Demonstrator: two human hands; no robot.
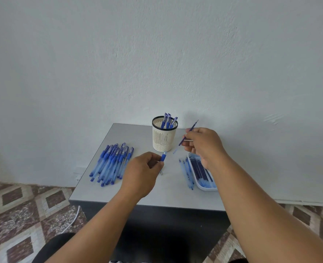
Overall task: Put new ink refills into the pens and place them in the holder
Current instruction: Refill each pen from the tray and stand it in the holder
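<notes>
The left hand (141, 169) is curling its grip around a pen barrel (163, 156), blue rubber sleeve and open end pointing up toward the holder (163, 136). The right hand (204, 143) is pinching a thin refill (185, 138) between thumb and fingertips, angled with its clear tip toward the barrel mouth but apart from it. For a clean insertion, the refill should probably be aligned with the barrel axis before sliding; it looks slender and likely to flex. A small metal tip (161, 173) is lying on the smooth grey counter (119, 133). Translucent blue pens (111, 164) are lying piled at left; spare refills are filling a white tray (204, 187) at right. The slotted cream holder is carrying finished pens (168, 121).
</notes>
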